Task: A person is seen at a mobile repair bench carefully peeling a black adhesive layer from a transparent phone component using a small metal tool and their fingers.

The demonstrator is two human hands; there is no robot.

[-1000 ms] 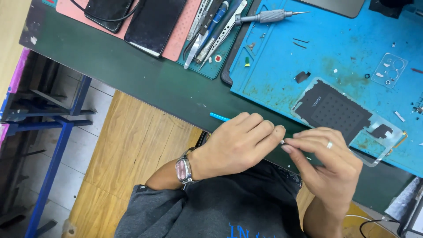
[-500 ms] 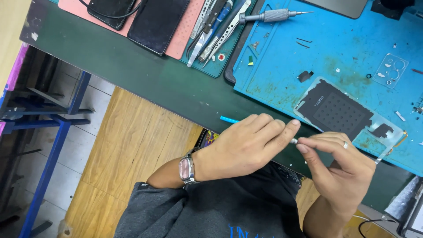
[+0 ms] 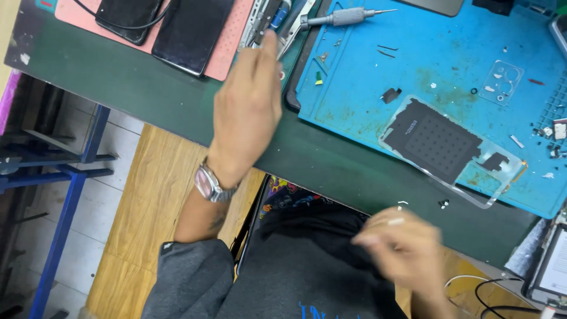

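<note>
My left hand (image 3: 248, 100), with a watch on its wrist, is stretched out over the dark green table (image 3: 147, 88). Its fingertips are at a tray of metal tools (image 3: 283, 15) at the far edge, and the back of the hand hides whatever the fingers hold. My right hand (image 3: 407, 248) is low over my lap near the table's front edge. It is blurred, with its fingers curled together. A clear phone back cover with a black panel (image 3: 443, 145) lies on the blue work mat (image 3: 449, 65), away from both hands.
A grey screwdriver (image 3: 342, 18) lies at the top of the blue mat, with small screws and parts scattered around it. Two dark phones (image 3: 189, 29) rest on a pink mat (image 3: 227, 56) at the far left. A blue metal frame (image 3: 65, 195) stands on the floor to the left.
My hands were together at the table's front edge, working a thin blue tool. The left hand has since swung up to the tool tray and the right has dropped towards my lap.
</note>
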